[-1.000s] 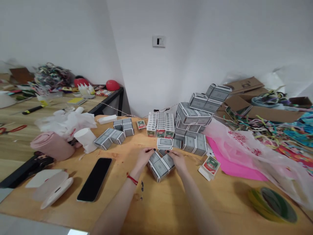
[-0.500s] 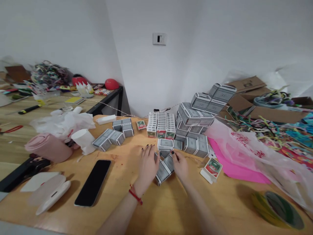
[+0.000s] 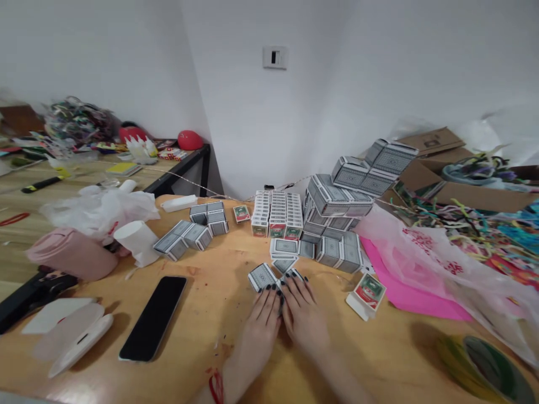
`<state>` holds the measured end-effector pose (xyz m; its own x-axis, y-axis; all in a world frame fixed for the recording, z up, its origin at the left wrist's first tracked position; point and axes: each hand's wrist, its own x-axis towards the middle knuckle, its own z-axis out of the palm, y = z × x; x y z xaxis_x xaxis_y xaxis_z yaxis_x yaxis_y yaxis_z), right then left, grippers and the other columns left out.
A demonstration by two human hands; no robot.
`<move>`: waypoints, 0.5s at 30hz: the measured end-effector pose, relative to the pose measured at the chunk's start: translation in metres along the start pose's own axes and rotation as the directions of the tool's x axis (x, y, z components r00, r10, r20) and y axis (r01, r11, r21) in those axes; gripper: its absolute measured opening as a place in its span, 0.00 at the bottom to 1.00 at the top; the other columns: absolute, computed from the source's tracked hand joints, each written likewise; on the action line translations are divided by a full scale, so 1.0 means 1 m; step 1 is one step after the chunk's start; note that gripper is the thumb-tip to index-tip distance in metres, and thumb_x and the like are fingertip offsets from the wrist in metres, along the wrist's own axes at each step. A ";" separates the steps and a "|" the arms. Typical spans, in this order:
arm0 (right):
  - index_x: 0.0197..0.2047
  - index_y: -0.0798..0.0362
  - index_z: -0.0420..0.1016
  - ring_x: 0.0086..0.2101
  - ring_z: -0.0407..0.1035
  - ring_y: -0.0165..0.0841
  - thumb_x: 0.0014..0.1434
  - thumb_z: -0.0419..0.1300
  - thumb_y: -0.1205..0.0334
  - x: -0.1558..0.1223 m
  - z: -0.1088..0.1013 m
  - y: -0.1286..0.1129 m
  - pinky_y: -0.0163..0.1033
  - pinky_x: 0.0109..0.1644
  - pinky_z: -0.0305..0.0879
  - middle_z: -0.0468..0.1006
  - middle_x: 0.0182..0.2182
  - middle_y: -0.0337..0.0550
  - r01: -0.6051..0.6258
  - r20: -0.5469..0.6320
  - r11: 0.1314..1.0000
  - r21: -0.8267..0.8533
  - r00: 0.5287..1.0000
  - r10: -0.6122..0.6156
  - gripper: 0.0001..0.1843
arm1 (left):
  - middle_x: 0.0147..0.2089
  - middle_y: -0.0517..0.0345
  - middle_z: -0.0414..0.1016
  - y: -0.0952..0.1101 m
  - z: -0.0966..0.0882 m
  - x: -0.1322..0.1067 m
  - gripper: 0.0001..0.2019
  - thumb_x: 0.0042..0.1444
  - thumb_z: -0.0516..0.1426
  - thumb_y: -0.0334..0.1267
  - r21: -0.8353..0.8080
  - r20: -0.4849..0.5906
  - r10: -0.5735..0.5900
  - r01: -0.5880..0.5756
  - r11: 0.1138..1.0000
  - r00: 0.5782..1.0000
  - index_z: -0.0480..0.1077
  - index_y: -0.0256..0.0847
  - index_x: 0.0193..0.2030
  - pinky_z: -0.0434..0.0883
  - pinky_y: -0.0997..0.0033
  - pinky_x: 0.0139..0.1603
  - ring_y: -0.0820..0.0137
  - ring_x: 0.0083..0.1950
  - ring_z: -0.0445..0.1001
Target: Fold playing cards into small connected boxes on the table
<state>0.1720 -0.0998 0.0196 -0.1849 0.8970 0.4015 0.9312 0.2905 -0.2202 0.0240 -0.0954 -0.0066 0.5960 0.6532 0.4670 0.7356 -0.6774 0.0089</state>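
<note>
My left hand (image 3: 261, 321) lies palm down with its fingers stretched out, the tips on the near edge of a grey-patterned playing card box (image 3: 261, 275). Beside it, my right hand (image 3: 302, 317) is also flat, its spread fingers over another grey-patterned box (image 3: 295, 273) that they mostly hide. The two hands nearly touch at the thumbs. Just beyond the fingers lies a small stack of playing cards (image 3: 285, 262), and behind that a white-edged card stack (image 3: 286, 247). Rows of card boxes (image 3: 277, 210) stand farther back.
Piled card boxes (image 3: 339, 196) rise at the back right, with an opened card box (image 3: 367, 294) nearer. More boxes (image 3: 182, 238) lie left, near a black phone (image 3: 154, 318). Yellow-green tape (image 3: 457, 365) is front right. Pink plastic (image 3: 415, 292) covers the right edge.
Both hands have drawn back toward me and turned flat, fingers now outstretched. The grey box they were around now shows its patterned face farther left. The view has shifted slightly.
</note>
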 end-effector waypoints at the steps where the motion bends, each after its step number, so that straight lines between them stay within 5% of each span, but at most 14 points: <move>1: 0.51 0.57 0.70 0.55 0.58 0.40 0.59 0.47 0.67 0.001 0.000 -0.001 0.49 0.60 0.49 0.70 0.52 0.48 -0.004 0.000 1.000 -0.017 1.000 0.004 0.19 | 0.57 0.44 0.66 0.001 -0.001 0.001 0.20 0.57 0.46 0.28 0.009 -0.005 0.004 -0.004 1.000 1.000 0.60 0.30 0.56 0.65 0.58 0.56 0.60 0.60 0.62; 9: 0.54 0.54 0.68 0.53 0.60 0.42 0.59 0.49 0.63 0.009 -0.005 -0.004 0.49 0.58 0.47 0.69 0.54 0.46 -0.012 0.065 0.998 -0.068 0.998 0.017 0.20 | 0.58 0.43 0.64 0.001 -0.014 0.018 0.25 0.48 0.49 0.29 -0.121 0.089 -0.078 0.089 0.989 0.993 0.61 0.29 0.56 0.63 0.57 0.57 0.58 0.61 0.60; 15: 0.52 0.55 0.69 0.54 0.58 0.43 0.58 0.49 0.63 0.011 -0.003 -0.006 0.50 0.59 0.46 0.70 0.52 0.47 -0.016 0.065 0.999 -0.028 0.998 0.017 0.20 | 0.55 0.40 0.68 0.000 -0.008 0.020 0.26 0.44 0.49 0.27 -0.169 0.027 -0.081 0.084 0.982 0.996 0.63 0.28 0.54 0.63 0.52 0.57 0.56 0.59 0.62</move>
<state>0.1657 -0.0921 0.0280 -0.1886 0.9216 0.3392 0.9424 0.2671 -0.2015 0.0335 -0.0848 0.0101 0.5430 0.7145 0.4412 0.7179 -0.6675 0.1976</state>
